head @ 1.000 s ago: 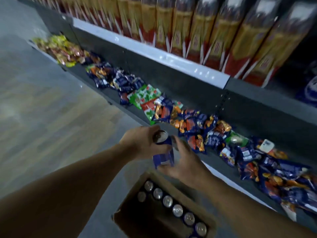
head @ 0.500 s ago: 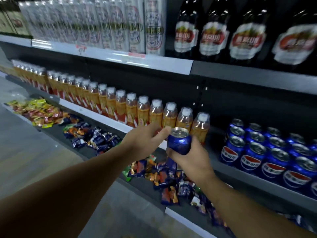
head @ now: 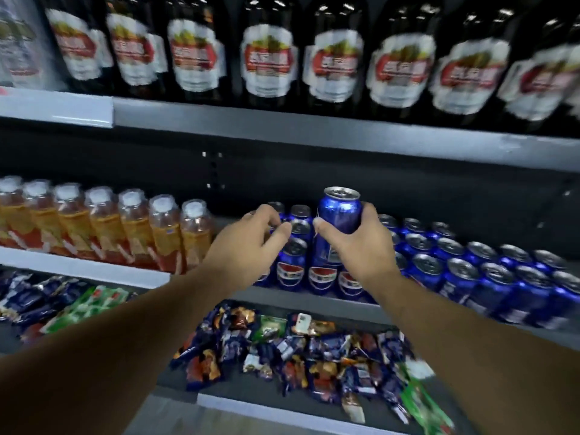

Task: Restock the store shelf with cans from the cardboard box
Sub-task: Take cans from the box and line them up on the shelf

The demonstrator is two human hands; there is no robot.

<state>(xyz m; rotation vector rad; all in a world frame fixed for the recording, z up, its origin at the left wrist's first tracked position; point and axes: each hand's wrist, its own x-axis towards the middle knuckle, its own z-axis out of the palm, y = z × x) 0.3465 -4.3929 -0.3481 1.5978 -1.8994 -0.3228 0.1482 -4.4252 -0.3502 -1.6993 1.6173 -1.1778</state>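
I see the shelf unit filling the view in three tiers. The top tier carries a row of dark bottles with red and white labels, blurred. On the middle tier the left part holds orange bottles with clear caps. The right part is packed with upright blue cans, several rows deep. The bottom tier holds a loose heap of snack packets.

My left hand hovers in front of the leftmost cans with its fingers half curled and nothing in them. I cannot tell whether the fingertips touch the can tops behind.

My right hand wraps fingers and thumb round one blue can. The held can stands upright, above the front rows of shelved cans and just beside the left hand.
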